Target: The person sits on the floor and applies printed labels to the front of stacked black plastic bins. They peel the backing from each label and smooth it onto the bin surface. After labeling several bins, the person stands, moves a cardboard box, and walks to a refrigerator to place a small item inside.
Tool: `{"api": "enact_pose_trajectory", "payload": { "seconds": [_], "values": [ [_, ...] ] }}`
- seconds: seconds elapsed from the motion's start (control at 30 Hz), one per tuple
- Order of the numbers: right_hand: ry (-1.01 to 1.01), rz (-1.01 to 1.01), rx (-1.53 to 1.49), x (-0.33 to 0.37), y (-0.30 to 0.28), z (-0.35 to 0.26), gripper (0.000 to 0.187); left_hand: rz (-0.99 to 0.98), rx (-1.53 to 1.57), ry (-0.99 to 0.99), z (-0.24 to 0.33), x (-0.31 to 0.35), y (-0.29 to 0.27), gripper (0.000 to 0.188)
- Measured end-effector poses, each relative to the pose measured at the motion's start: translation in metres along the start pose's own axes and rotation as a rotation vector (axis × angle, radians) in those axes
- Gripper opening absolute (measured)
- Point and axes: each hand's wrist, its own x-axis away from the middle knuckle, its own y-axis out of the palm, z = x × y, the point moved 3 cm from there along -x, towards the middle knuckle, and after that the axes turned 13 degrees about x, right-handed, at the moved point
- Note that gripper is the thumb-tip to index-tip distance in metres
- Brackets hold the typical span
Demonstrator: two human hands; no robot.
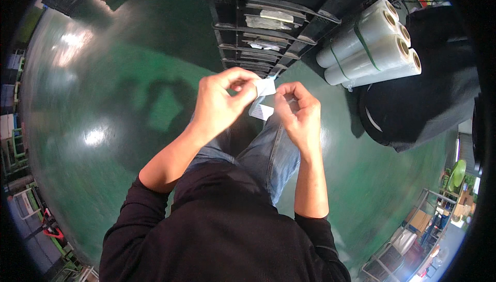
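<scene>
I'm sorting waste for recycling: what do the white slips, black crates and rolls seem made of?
White slips: probably paper, matte and opaque. Black crates: likely molded plastic, satin, ribbed edges. Rolls: probably plastic film, glossy and translucent, on brown, cardboard-looking cores.

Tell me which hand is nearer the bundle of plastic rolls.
Right. The right hand is left of the bundle and lower in the picture; the left hand is farther left, holding a white label.
</scene>
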Motion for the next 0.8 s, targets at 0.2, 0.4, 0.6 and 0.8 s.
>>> {"api": "enact_pose_trajectory", "payload": {
  "seconds": [0.2, 0.4, 0.6, 0.8],
  "values": [
    [0.101, -0.155, 0.076, -0.021, -0.035, 0.107, 0.010, 0.137, 0.421, -0.241, -0.044, -0.021, -0.005, 0.019],
    [0.380, -0.340, -0.209, -0.007, -0.013, 0.267, 0.012, 0.273, 0.417, -0.338, -0.075, -0.030, -0.009, 0.020],
    [0.520, -0.381, -0.168, 0.050, 0.048, 0.404, 0.024, 0.284, 0.344, -0.342, -0.081, -0.030, -0.014, 0.020],
    [0.691, -0.322, -0.003, 0.056, 0.048, 0.424, 0.028, 0.281, 0.357, -0.263, -0.064, -0.021, -0.029, 0.020]
  ]
}}
